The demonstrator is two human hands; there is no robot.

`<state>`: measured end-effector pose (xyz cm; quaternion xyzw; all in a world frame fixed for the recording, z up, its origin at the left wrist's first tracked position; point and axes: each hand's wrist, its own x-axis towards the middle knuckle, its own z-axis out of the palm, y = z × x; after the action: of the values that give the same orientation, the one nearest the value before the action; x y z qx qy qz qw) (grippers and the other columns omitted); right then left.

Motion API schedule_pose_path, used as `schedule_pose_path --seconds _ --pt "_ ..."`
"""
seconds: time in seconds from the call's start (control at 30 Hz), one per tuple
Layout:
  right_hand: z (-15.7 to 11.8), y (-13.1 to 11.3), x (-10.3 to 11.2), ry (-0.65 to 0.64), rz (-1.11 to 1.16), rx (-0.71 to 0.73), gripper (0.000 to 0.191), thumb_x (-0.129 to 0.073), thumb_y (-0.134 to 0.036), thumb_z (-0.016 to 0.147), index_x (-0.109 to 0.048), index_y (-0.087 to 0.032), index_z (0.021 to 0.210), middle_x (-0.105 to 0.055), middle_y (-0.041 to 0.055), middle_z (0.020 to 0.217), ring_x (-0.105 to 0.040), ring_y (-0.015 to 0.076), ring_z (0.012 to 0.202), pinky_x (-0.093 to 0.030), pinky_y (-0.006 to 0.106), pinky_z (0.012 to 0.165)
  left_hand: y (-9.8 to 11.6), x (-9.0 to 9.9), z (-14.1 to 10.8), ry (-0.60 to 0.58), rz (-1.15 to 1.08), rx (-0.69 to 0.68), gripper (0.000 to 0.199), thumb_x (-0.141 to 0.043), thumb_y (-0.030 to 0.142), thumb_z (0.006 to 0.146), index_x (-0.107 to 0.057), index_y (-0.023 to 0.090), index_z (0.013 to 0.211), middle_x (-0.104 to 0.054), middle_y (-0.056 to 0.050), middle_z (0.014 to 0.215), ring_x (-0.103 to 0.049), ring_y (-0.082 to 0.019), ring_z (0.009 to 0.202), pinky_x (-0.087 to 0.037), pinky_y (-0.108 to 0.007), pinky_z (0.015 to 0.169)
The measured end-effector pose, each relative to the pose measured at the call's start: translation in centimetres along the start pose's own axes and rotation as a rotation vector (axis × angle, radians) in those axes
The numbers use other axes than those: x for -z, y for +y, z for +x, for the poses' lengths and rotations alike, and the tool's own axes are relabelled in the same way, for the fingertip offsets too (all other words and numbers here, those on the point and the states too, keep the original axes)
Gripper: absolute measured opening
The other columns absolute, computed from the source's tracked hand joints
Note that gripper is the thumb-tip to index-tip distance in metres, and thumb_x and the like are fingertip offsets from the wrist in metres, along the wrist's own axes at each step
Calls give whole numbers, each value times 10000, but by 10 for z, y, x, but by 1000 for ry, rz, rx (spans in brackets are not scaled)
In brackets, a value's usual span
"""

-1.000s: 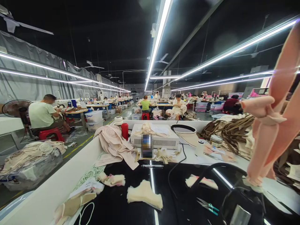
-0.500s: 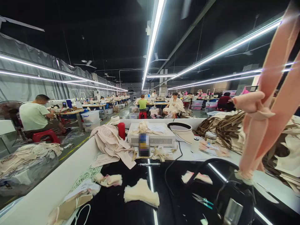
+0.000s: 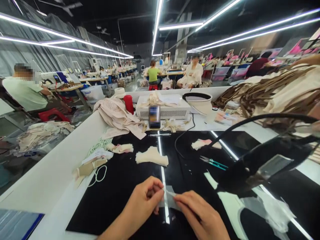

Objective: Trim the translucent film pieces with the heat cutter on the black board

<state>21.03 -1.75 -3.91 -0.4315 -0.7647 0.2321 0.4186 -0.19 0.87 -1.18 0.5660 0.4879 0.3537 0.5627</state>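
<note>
Low in the middle of the view, over the black tabletop (image 3: 120, 203), my left hand (image 3: 146, 196) pinches the left end of a small translucent white piece (image 3: 170, 199). The fingers of my right hand (image 3: 197, 210) are pressed together on its right side. Above both hands lies a stack of cream fabric pieces (image 3: 152, 156). Scissors with teal handles (image 3: 215, 162) rest up and to the right of my right hand. Pale green-white fabric (image 3: 231, 208) is to the right.
A black device with a cable (image 3: 252, 163) stands at the right. Behind are a white box (image 3: 172, 111), a red spool (image 3: 128, 104), heaped beige fabric (image 3: 117, 113) and a sun visor (image 3: 200, 105). Several people sit at machines farther off.
The view has tilted down. Both hands have come into view with the translucent piece. The twisted pink fabric at the right is gone, and the black device now appears larger and tilted.
</note>
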Motion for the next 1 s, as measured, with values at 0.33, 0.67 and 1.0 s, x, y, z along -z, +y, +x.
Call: schedule_pose_path --seconds 0.33,0.67,1.0 --pt "2 -13 7 72 -290 50 281 -445 -304 1080 -706 -252 1172 -725 28 875 -710 161 757 -610 266 681 12 -2 -13 77 621 -196 112 -602 181 971 -592 218 865 -585 76 719 -533 -95 620 -387 -199 591" --pt "-6 -7 -4 -16 -526 95 403 -316 -284 1101 -668 -177 1267 -666 60 836 -619 182 685 -564 314 615 -4 -3 -15 113 1011 -545 188 -501 232 1069 -671 253 1145 -656 30 814 -651 -123 679 -465 -228 612" --pt "-6 -6 -7 -26 -663 230 394 -310 -168 1080 -590 -108 1350 -647 68 824 -585 184 645 -541 337 617 -8 -6 -12 157 1260 -717 221 -518 120 1029 -622 184 1214 -617 21 780 -572 -151 605 -438 -270 515"
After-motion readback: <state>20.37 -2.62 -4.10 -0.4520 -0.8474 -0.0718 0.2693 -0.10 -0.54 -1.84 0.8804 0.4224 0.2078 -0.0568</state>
